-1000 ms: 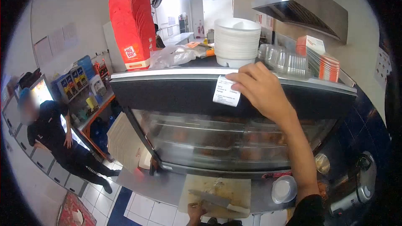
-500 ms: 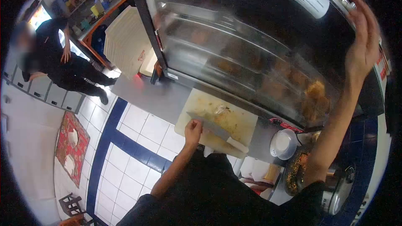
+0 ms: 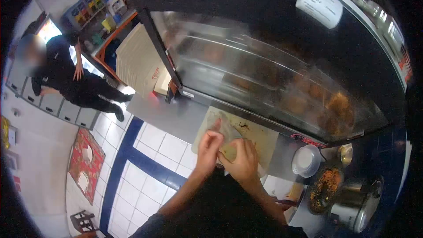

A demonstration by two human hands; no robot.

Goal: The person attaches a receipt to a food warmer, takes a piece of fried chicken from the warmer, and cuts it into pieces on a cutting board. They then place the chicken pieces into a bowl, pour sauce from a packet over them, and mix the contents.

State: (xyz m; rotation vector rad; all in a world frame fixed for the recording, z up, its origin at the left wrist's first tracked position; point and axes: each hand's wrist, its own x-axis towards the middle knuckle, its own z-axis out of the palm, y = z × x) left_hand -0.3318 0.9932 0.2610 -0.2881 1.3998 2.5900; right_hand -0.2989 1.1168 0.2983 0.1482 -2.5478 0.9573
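Above the yellowish cutting board (image 3: 266, 137), both hands are close together at a thin, see-through plastic bag (image 3: 225, 128). My left hand (image 3: 209, 150) has its fingers closed on the bag. My right hand (image 3: 241, 158) is beside it, thumb and fingers bent round toward the bag's lower edge; whether they pinch it is hard to make out. Dark and brown crumbs lie on the board behind the bag. The knife is hidden or cannot be made out under the hands.
A glass display cabinet (image 3: 246, 68) with food stands behind the board. To the right are plastic bowls (image 3: 306, 161), a dish of chopped food (image 3: 326, 187) and a metal pot (image 3: 357, 207). Stacked foam containers (image 3: 141, 61) stand left. A person (image 3: 72, 70) is at far left.
My right hand has come down from the upper right to beside my left hand. The plastic bag now shows at the hands. The knife no longer shows, and the view has shifted.
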